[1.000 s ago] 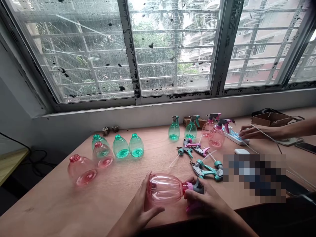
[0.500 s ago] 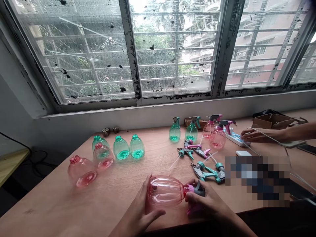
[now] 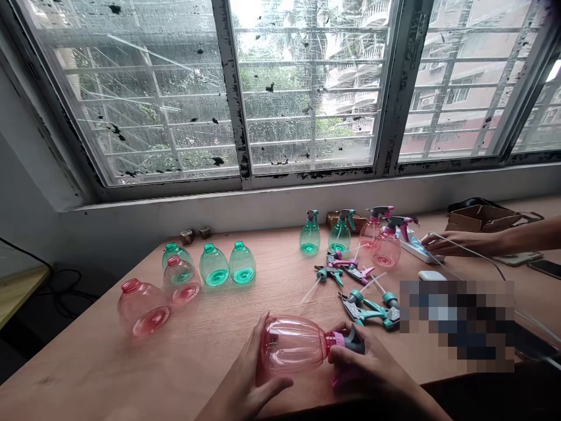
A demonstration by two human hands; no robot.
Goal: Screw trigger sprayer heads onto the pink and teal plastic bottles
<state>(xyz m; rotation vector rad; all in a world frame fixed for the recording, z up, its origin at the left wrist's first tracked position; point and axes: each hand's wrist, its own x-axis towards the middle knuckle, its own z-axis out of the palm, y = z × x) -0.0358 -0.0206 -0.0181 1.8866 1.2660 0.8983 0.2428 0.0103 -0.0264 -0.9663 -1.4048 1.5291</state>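
A clear pink spray bottle (image 3: pixel 294 345) lies on its side in front of me, its base to the left and its neck to the right. My left hand (image 3: pixel 248 377) cups the base end, fingers behind it and thumb held apart below. Closed around the sprayer head (image 3: pixel 353 342) at the neck is my right hand (image 3: pixel 374 359). A pink collar joins head and bottle, and the pink trigger shows partly under my fingers. Just beyond lie loose sprayer heads, green ones (image 3: pixel 370 310) and pink ones (image 3: pixel 350 266), several with thin tubes attached.
Open green bottles (image 3: pixel 214 266) and pink bottles (image 3: pixel 144 307) stand at the left of the wooden table (image 3: pixel 193 356). Assembled spray bottles (image 3: pixel 310 234) stand at the back. Another person's hand (image 3: pixel 451 242) touches a power strip (image 3: pixel 414 248). A cardboard box (image 3: pixel 480 219) sits behind it.
Both my hands keep their hold on the pink bottle with almost no movement. The other person's hand has shifted slightly left at the power strip, and the white cable there has moved.
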